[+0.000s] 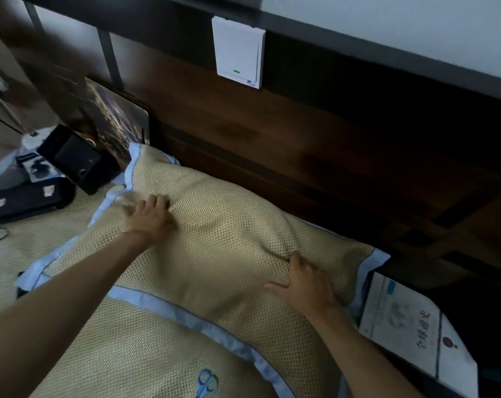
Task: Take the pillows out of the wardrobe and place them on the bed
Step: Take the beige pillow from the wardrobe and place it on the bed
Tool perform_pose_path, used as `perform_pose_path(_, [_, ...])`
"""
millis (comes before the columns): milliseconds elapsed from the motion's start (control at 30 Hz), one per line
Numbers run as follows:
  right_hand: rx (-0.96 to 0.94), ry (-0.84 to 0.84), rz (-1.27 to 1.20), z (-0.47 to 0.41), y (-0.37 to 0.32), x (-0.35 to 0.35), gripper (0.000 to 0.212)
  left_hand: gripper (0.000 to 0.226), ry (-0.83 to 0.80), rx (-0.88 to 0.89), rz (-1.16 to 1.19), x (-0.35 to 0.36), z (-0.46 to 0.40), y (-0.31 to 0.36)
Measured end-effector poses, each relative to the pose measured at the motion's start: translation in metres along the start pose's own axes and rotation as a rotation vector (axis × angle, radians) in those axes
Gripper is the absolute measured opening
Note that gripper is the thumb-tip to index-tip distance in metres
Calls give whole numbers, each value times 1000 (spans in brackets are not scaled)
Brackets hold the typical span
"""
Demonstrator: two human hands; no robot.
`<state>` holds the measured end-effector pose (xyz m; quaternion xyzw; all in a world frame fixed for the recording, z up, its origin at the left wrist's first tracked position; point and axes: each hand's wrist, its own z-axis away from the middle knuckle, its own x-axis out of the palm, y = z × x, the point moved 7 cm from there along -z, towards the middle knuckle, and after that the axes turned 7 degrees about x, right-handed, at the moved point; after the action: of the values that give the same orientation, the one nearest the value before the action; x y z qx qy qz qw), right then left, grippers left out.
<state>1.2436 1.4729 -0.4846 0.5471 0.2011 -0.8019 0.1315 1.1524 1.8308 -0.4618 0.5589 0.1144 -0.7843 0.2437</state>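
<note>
A beige mesh pillow [229, 225] with a light blue border lies on the bed against the dark wooden headboard [315, 145]. My left hand [148, 215] presses on its upper left part, fingers curled into the cover. My right hand [306, 285] presses on its right side, fingers spread and pushing a crease into the fabric. A second beige pillow [145, 351] with a blue border and a blue printed mark lies in front, partly under my arms. The wardrobe is out of view.
Black cases and a dark box [71, 159] sit on the bed mat at the left, with cables nearby. A white paper bag [416, 326] lies at the right edge. A white switch panel [237, 53] hangs on the wall above the headboard.
</note>
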Motion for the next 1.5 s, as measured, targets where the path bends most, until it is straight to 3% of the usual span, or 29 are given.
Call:
perform_pose_path(100, [-16, -23, -24, -1, -1, 0, 109, 60, 46, -83, 109, 4, 7, 20])
perform_pose_path(167, [-34, 35, 0, -1, -4, -12, 104, 59, 268, 98, 124, -9, 15, 54])
perform_pose_path(200, [-44, 140, -3, -2, -8, -24, 97, 56, 372, 241, 92, -13, 21, 80])
perform_pose_path(233, [-55, 269, -28, -3, -15, -37, 87, 54, 427, 356, 59, -13, 26, 107])
perform_pose_path(300, [-79, 453, -70, -10, -37, -52, 73, 54, 386, 449, 7, 5, 25, 152])
perform_pose_path(367, [-80, 416, -41, -23, -55, -42, 67, 57, 298, 420, -79, 34, 13, 178])
perform_pose_path(433, [-33, 293, 4, -36, -50, -11, 70, 59, 315, 395, -150, 56, 3, 171])
perform_pose_path(600, [51, 329, 12, -44, -9, 34, 87, 62, 401, 333, -173, 67, -20, 86])
perform_pose_path(733, [133, 350, 17, -41, 15, 24, 95, 61, 340, 174, -59, 49, -32, 20])
perform_pose_path(833, [191, 272, 38, -32, 39, 20, 98, 66, 184, 25, 115, 54, -27, -18])
perform_pose_path(900, [223, 225, 6, -35, 30, 16, 95, 69, 191, 29, 110, 47, -22, 5])
perform_pose_path(1033, [-73, 315, 9, -48, -64, 0, 70, 56, 372, 420, -7, 40, 0, 136])
perform_pose_path(1100, [-97, 260, 69, -51, -69, 11, 67, 54, 329, 398, -23, 59, 3, 149])
perform_pose_path(1333, [122, 227, -84, -39, 81, 28, 87, 66, 305, 134, 81, 60, -38, 5])
perform_pose_path(1500, [258, 22, -135, -25, 102, 30, 86, 77, 169, -29, 275, 64, -26, -67])
